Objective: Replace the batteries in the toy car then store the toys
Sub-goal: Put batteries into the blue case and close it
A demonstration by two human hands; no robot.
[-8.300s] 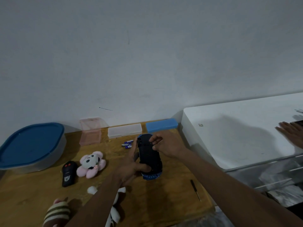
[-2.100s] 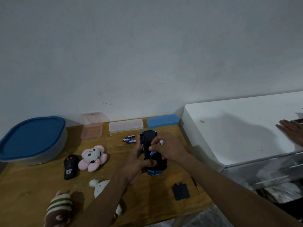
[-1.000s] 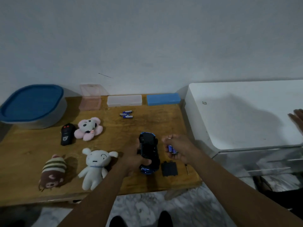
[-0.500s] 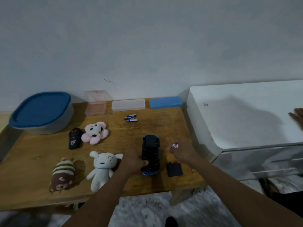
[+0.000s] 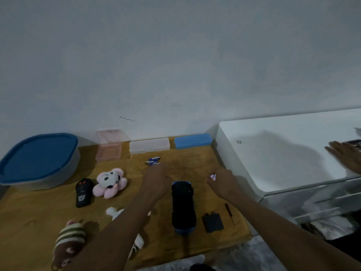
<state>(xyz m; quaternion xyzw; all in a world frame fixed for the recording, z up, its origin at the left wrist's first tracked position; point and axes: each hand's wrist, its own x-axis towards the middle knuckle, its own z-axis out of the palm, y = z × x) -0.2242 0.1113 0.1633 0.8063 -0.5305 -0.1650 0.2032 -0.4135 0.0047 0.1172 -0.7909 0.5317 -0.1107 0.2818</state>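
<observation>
The black and blue toy car (image 5: pixel 183 206) lies upside down on the wooden table (image 5: pixel 29 218), with no hand on it. Its black battery cover (image 5: pixel 212 222) and a small screwdriver (image 5: pixel 230 215) lie just to its right. My left hand (image 5: pixel 156 180) reaches forward past the car, its fingertips at the blue loose batteries (image 5: pixel 153 161) near the back of the table. To the right of the car's front, my right hand (image 5: pixel 222 182) pinches removed batteries (image 5: pixel 213 176), whose white and red ends stick out of the fingers.
At the back stand a blue-lidded tub (image 5: pixel 37 159), a pink box (image 5: pixel 108 151), a clear case (image 5: pixel 149 145) and a blue case (image 5: pixel 192 141). A remote (image 5: pixel 84 192), pink plush (image 5: pixel 110 182), white plush (image 5: pixel 115 212) and striped plush (image 5: pixel 68 241) lie left. Another person's hand (image 5: pixel 345 157) rests on the white cabinet (image 5: pixel 283 153).
My left hand let go of the car and moved forward to the loose batteries. My right hand, holding the removed batteries, shifted a little right and forward.
</observation>
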